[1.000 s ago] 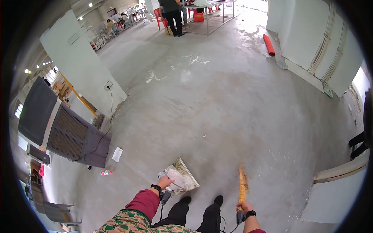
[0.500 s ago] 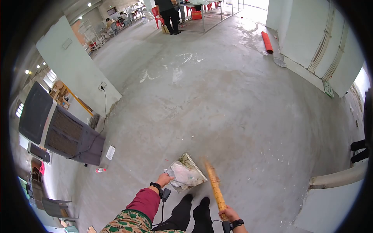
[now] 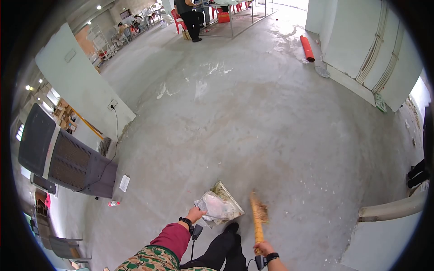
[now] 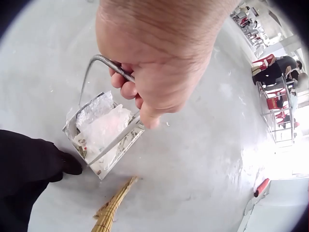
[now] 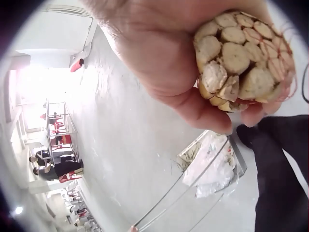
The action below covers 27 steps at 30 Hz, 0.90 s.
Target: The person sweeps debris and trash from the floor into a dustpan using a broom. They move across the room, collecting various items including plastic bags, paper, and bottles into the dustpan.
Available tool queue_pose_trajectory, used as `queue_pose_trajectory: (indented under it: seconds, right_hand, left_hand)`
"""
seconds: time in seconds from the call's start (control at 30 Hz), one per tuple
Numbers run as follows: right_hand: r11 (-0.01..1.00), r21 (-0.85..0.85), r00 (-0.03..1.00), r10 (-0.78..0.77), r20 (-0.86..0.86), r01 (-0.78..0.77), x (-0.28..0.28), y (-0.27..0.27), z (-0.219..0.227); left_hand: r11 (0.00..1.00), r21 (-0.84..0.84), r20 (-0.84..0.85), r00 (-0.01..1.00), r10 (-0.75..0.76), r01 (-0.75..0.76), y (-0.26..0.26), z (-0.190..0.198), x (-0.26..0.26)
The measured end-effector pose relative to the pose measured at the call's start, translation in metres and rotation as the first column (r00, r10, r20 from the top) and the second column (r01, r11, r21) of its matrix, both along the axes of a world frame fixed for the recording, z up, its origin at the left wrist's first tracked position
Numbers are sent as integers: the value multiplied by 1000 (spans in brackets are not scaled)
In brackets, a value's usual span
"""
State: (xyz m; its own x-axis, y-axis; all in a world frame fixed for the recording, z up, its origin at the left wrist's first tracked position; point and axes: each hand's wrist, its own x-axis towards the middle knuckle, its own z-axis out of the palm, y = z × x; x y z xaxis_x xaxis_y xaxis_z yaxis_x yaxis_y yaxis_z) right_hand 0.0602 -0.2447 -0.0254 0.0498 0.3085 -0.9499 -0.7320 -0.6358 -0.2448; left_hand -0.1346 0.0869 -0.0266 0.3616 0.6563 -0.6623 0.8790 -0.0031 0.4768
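Workshop or factory hall, by its fittings: the floor (image 3: 226, 122) was bare, stained concrete; a pale pillar (image 3: 77, 72) bore a socket, to which a bulky grey cooler unit (image 3: 72, 165) was cabled. A person (image 3: 193, 22) stood at a long metal-framed surface (image 3: 232, 27) beside red chairs (image 3: 177, 20); farther back, people (image 3: 121, 32) sat working under ceiling lights (image 3: 98, 7).

Dustpan (image 3: 232, 197) and broom (image 3: 257, 217) obstruct; passable gap between.

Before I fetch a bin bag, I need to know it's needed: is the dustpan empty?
Not empty: crumpled, whitish plastic covers much of the dustpan; its depth is unclear.
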Motion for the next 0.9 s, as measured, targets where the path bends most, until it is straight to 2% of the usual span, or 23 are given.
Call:
queue_pose_trajectory:
  seconds: [0.07,0.13,0.17,0.27,0.33,0.4,0.47,0.53,0.6,0.63,0.73,0.77,0.8,0.87,0.9]
  right_hand:
    - [996,61,998,60,-22,-58,-15,12,13]
    - [997,67,996,53,-74,-48,-20,24,31]
    - [996,79,995,54,-86,-48,-21,29,35]
    - [988,148,997,49,-66,-39,-15,48,56]
    - [964,256,988,32,151,-70,-5,78,81]
    - [937,333,965,13,261,-103,11,115,112]
    - [873,455,936,2,353,-173,30,158,149]
    - [828,512,883,-47,467,-226,46,194,166]
    - [775,584,848,-124,515,-242,60,221,197]
    - [774,586,848,-126,514,-241,65,225,203]
    - [782,570,819,-142,555,-251,81,217,200]
    - [799,520,772,-116,625,-301,87,205,188]
    - [813,467,718,-88,690,-349,92,193,177]
    - [895,341,730,-25,683,-288,100,164,158]
    - [921,331,774,-56,631,-204,103,149,144]
  left_hand:
    - [1000,-18,32,999,13,-13,-4,-16,-12]
    - [994,-88,96,993,65,-57,-4,-27,-22]
    - [995,-91,88,995,46,-38,-7,-13,-17]
    - [998,-55,72,997,-7,11,-4,-38,-25]
    - [999,-12,27,998,-52,53,-3,-27,-21]
    - [995,26,-21,995,-99,99,-1,-25,-18]
    - [998,-40,39,998,-43,44,2,-32,-22]
    - [997,-31,1,997,-74,74,3,-25,-18]
    - [995,-14,-38,994,-104,103,3,-14,-13]
    - [999,-31,8,999,-45,45,0,-7,-11]
    - [994,-83,110,991,77,-68,-7,-4,-3]
    - [986,-113,170,975,143,-124,-8,-4,1]
    - [986,-111,170,975,143,-125,-8,-1,6]
    - [942,-174,169,934,315,-286,-9,3,15]
    - [942,-175,163,935,315,-287,-10,-7,10]
